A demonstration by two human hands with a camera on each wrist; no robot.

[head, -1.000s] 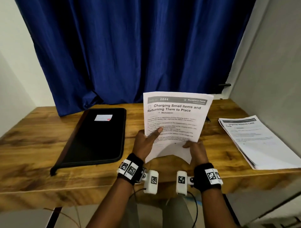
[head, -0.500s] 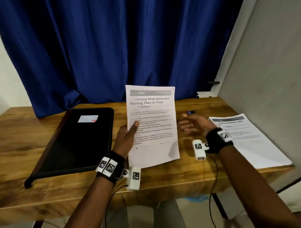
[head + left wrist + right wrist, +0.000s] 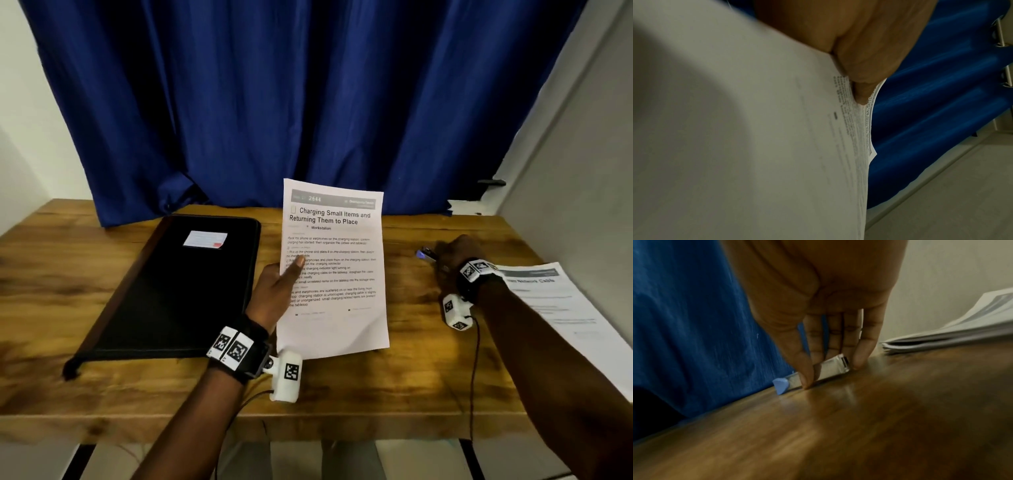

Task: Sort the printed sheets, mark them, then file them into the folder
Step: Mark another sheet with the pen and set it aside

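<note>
A black folder [image 3: 178,287] lies closed and flat on the left half of the wooden table [image 3: 51,294], with a small white label [image 3: 205,238] near its far edge. A blue curtain [image 3: 274,96] hangs behind the table.

Just right of the folder, the left hand [image 3: 275,291] holds a printed sheet [image 3: 334,270] upright above the table's middle. The forearm rises from the near edge and the wrist is angled up, with the back of the hand toward the head camera. The thumb [image 3: 295,265] lies across the printed face at the sheet's left edge; the other fingers are hidden behind the paper. In the left wrist view the thumb [image 3: 859,68] presses the sheet [image 3: 756,146], which bows slightly around it. The grip is a pinch on the sheet's left margin. The heading reads "Charging Small Items and Returning Them to Place".

Further right, the right arm reaches across the table with the right hand [image 3: 457,253] lowered, palm down, onto a pen [image 3: 426,255] with a blue cap that lies on the table. In the right wrist view, the thumb and fingertips [image 3: 859,360] close narrowly on both sides of the pen [image 3: 826,369], with the tips touching the wood.

At the far right, a stack of printed sheets [image 3: 561,301] lies flat on the table beside the right forearm.
</note>
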